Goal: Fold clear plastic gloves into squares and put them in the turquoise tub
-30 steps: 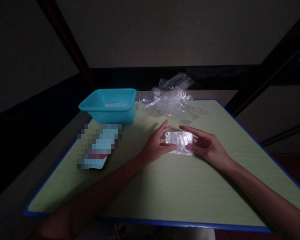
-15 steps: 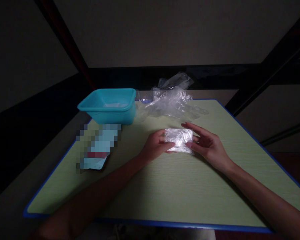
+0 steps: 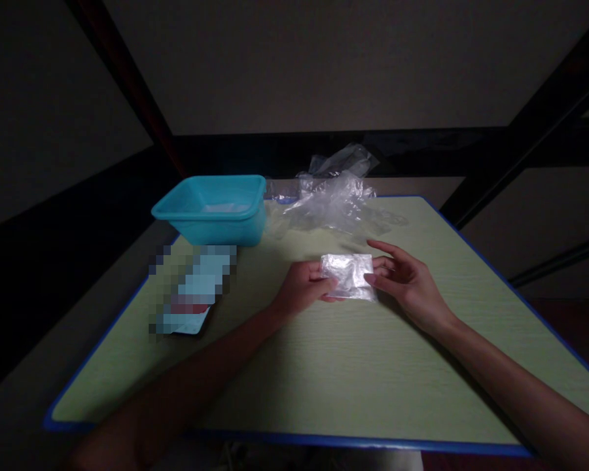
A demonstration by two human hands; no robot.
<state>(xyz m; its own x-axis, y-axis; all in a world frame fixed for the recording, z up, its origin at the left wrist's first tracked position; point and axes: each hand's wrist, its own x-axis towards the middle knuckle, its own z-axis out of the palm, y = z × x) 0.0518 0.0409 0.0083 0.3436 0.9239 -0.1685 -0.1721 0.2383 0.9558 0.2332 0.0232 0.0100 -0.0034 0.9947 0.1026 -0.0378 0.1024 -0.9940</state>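
Note:
A small folded plastic bag (image 3: 349,273), clear and shiny, forms a flat rectangle above the middle of the table. My left hand (image 3: 302,288) is closed on its left side, thumb on the front and fingers behind. At the right edge is my right hand (image 3: 408,282), its thumb tip overlapping the bag and some fingers close behind that edge. The index finger of this hand is lifted and stretched away from the bag.
A heap of loose clear plastic bags (image 3: 341,203) lies at the table's back edge. To its left stands a turquoise basin (image 3: 216,226) with something pale inside. A light-blue, partly pixelated flat object (image 3: 201,281) lies in front of it. The greenish table (image 3: 294,379) has blue edging.
My right index finger and thumb have drawn slightly rightward, uncovering more of the folded bag. My left hand keeps its hold. The heap and basin have stayed in place.

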